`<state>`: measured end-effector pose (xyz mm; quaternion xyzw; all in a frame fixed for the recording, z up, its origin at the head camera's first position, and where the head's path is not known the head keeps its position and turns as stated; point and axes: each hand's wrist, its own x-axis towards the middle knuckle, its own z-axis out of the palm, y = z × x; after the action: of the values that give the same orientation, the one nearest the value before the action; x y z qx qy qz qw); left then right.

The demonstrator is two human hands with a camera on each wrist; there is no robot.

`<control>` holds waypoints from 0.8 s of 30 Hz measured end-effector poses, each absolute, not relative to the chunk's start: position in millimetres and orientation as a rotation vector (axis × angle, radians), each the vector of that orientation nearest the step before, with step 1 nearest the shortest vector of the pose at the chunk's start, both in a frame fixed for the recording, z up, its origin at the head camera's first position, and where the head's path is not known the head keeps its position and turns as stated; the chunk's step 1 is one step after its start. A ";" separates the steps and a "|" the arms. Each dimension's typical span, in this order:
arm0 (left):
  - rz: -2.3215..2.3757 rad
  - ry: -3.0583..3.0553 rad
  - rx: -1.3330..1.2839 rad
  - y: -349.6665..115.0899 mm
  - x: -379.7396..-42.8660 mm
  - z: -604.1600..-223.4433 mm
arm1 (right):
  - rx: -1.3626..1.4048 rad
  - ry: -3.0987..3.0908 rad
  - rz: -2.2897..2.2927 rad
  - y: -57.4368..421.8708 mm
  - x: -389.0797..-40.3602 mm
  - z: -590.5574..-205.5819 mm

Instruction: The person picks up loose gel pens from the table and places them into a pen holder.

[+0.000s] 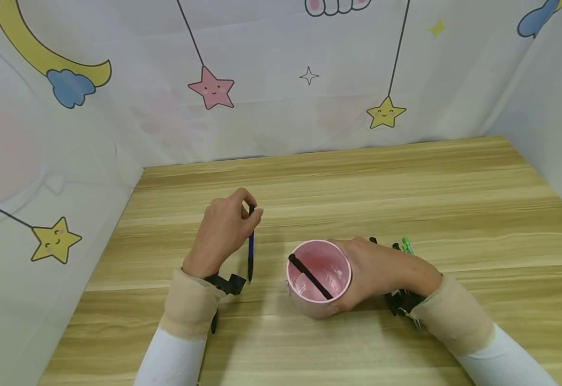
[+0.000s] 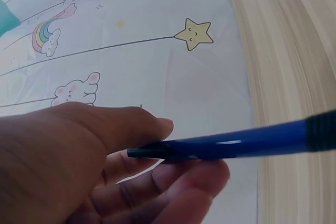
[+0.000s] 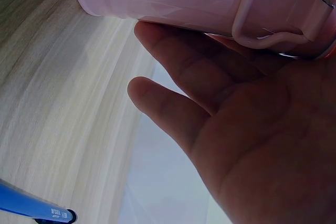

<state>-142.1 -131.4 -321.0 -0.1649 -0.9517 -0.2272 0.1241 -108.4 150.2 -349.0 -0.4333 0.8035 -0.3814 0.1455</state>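
"How does the left hand point(image 1: 225, 225) stand?"

"Its grip pinches a blue pen point(image 1: 250, 247) by the upper end; the pen points down over the tabletop point(image 1: 334, 198), nearer the left edge than the right."

"And the right hand point(image 1: 377, 268)?"

"That grip is curled round a pink cup point(image 1: 309, 309), well in from the far edge. A black pen point(image 1: 311, 276) leans inside."

"Toward the right edge?"

"A green pen point(image 1: 407, 245) and dark pens point(image 1: 396, 246), partly hidden."

Pens point(image 1: 407, 245) on wood-grained table point(image 1: 435, 198)
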 end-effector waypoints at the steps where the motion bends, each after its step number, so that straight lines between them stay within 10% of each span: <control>1: -0.669 -2.772 -0.480 -131.4 -142.0 -320.7 | -1.249 2.311 -1.100 150.1 -108.6 -349.0; 24: -0.729 -2.688 -0.456 -127.2 -140.4 -316.5 | -1.232 2.282 -1.116 150.3 -108.9 -348.2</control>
<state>-140.4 -127.2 -316.5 -0.1595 -0.9404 -0.2551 0.1589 -108.9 150.3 -348.2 -0.4308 0.7981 -0.3903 0.1584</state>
